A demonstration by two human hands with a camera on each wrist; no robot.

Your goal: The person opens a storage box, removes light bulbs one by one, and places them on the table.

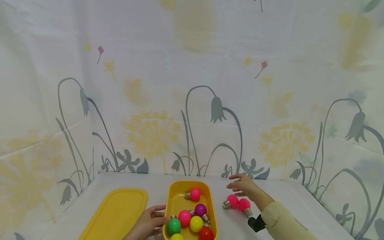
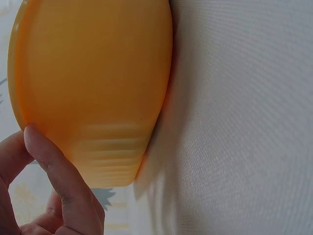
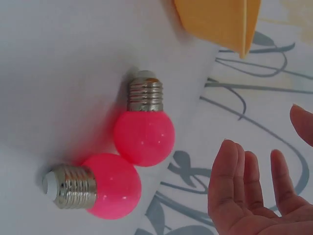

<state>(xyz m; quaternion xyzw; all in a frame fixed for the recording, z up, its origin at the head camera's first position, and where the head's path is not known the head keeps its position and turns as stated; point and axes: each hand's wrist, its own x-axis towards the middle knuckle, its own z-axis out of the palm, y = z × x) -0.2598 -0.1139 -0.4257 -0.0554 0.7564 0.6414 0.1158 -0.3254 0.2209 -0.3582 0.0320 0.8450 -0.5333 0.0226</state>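
My left hand (image 1: 150,221) grips the left rim of a yellow plastic container (image 1: 176,203); in the left wrist view, thumb and forefinger meet at its edge (image 2: 14,105). Inside lie several round light bulbs with silver screw bases: a pink bulb (image 1: 195,194) at the far end, and nearer a purple bulb (image 1: 200,209), a green bulb (image 1: 173,226), a yellow bulb (image 1: 196,224) and a red bulb (image 1: 206,234) among others. Right of the container, two pink bulbs (image 3: 144,138) touch each other on the table. Close above them hovers my right hand (image 1: 244,186), fingers spread, holding nothing.
A flat yellow lid (image 1: 117,213) lies on the white table left of the container. Behind the table hangs a flower-printed cloth (image 1: 204,140). A black device (image 1: 256,223) sits at my right wrist, by the sleeve.
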